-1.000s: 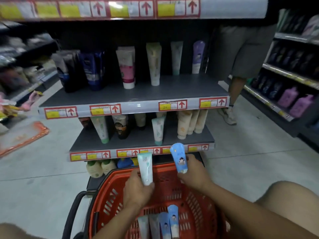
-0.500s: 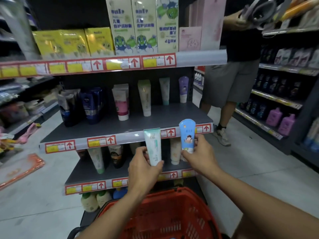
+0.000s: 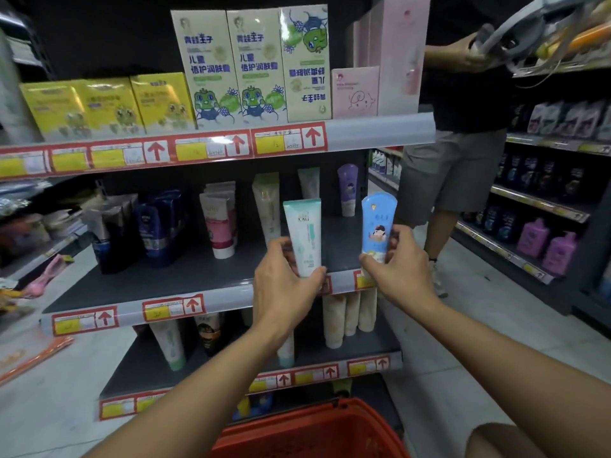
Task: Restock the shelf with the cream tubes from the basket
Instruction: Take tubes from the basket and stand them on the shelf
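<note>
Restocking in progress, read left to right from the middle shelf point(image 3: 148, 285) as landmark. At the far left of that shelf dark tubes point(image 3: 145, 226) are standing, with a pink-and-white tube point(image 3: 220, 223) and a pale tube point(image 3: 267, 206) further along. Just in front of the shelf's front edge, the left hand point(image 3: 284, 285) is gripping a white-and-green tube point(image 3: 305, 236) by its lower end, thumb and fingers wrapped round it, the tube standing upright with its flat crimped end uppermost. To the right of it, the right hand point(image 3: 396, 266) is pinching a blue tube point(image 3: 377, 226) at its lower part, also upright, near the shelf's right end and in front of a purple tube point(image 3: 347, 188) standing at the back. Below the shelf, at the bottom of the view, the rim of the red basket point(image 3: 314, 428) is showing; its contents are out of sight. Both tubes are probably light and soft-walled, with a smooth, somewhat slippery skin; holding near the stiffer cap end, as here, is likely avoiding squeezing the body. Set cap-down, each may be prone to tipping.
</note>
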### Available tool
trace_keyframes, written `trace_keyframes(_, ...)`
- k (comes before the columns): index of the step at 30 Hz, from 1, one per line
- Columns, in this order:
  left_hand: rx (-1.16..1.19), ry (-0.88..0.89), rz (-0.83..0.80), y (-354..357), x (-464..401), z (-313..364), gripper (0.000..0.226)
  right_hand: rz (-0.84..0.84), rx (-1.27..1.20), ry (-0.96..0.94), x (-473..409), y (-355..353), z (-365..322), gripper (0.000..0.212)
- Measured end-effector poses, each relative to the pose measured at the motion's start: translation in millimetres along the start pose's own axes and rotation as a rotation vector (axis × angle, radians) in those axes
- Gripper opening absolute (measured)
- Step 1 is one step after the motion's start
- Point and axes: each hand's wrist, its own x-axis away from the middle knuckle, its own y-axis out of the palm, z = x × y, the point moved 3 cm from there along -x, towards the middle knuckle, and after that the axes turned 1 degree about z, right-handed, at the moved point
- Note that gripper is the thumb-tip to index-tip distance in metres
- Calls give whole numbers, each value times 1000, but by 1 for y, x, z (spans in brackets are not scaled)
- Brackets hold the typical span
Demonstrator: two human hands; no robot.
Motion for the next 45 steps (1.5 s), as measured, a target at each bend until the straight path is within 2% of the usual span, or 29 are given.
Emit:
trace_keyframes(7, -66, -10, 21, 35, -45, 4, 61, 7, 71, 2, -38, 19, 12, 63)
trace_keyframes(17, -83, -86, 19, 71, -67, -12, 60, -19, 130, -52, -59, 34, 22, 62)
trace_keyframes(23, -209, -95, -60, 75, -65, -17, 52, -19, 442, -52, -53, 36, 33, 59)
trace_keyframes(26, -255, -144, -90, 75, -73, -14, 52, -50, 489, -30, -60, 38, 35, 56)
trace_keyframes(33, -352, -222, -145, 89, -103, -14, 63, -220, 456, 152, -97, 51, 33, 51)
trace_keyframes(45, -383, -222, -133, 126, -166, -40, 73, -249, 415, 172, -163, 90, 46, 58)
